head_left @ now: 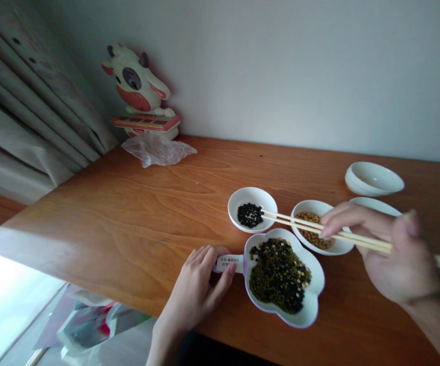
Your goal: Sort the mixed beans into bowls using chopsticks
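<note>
My left hand (200, 282) is closed on the labelled handle of a white, lilac-rimmed scalloped dish (313, 310). Mixed green, black and yellowish beans (281, 274) fill much of this dish. My right hand (391, 249) grips a pair of wooden chopsticks (342, 235). Their tips reach over the right side of a small white bowl (233, 206) with black beans (249, 215) in it; whether they pinch a bean is too small to tell. Under the chopsticks, partly covered by my right hand, stands a second white bowl (342, 249) of yellow-brown beans (311, 234).
Two more white bowls stand at the right: one farther back (372, 180), another (376, 205) partly hidden by my hand. A cow-shaped toy keyboard (143, 101) and a crumpled plastic bag (158, 151) sit by the wall. Curtains (25, 117) hang left; bags (93, 325) lie below the table edge.
</note>
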Demonstrator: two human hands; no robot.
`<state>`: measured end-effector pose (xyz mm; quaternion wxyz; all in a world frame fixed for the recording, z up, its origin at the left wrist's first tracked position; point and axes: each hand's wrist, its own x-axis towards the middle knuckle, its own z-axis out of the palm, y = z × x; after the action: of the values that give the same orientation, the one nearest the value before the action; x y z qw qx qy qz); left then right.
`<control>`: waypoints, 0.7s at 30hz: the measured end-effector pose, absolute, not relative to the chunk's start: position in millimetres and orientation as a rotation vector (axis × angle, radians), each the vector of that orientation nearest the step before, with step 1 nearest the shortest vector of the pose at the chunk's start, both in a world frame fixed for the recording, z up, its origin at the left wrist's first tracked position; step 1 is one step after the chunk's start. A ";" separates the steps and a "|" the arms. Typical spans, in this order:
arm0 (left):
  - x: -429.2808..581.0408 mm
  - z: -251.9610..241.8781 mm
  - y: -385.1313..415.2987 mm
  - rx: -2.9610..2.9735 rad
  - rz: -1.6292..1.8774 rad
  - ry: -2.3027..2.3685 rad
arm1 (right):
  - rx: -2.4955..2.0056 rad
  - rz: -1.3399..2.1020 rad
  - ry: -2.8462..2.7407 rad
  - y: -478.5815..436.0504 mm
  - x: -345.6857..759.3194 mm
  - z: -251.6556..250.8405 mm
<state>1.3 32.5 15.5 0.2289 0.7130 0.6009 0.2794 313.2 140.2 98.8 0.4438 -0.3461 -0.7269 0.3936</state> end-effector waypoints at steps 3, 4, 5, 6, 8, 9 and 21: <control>1.9 16.5 32.6 1.962 0.779 1.658 | -0.964 0.962 -1.891 161.9 303.5 120.7; 1.7 16.4 32.7 1.959 0.789 1.655 | -0.992 0.941 -1.923 166.2 301.4 127.0; 1.5 16.1 32.9 1.955 0.801 1.649 | -1.014 0.910 -1.956 168.7 300.3 133.1; 1.3 15.9 33.1 1.951 0.816 1.645 | -1.030 0.868 -1.991 169.5 300.2 139.0; 1.1 15.4 33.7 1.943 0.844 1.642 | -1.048 0.774 -2.072 167.0 302.1 149.9; 1.2 15.5 34.0 1.937 0.853 1.644 | -1.059 0.737 -2.105 164.4 303.8 154.4; 5.6 18.7 34.0 1.929 0.892 1.706 | -0.964 0.895 -2.482 152.9 296.0 147.2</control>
<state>5.6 34.0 18.7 0.2065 0.6925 0.6125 0.3204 296.0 152.9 147.2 0.1656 -0.3384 -0.8713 0.3144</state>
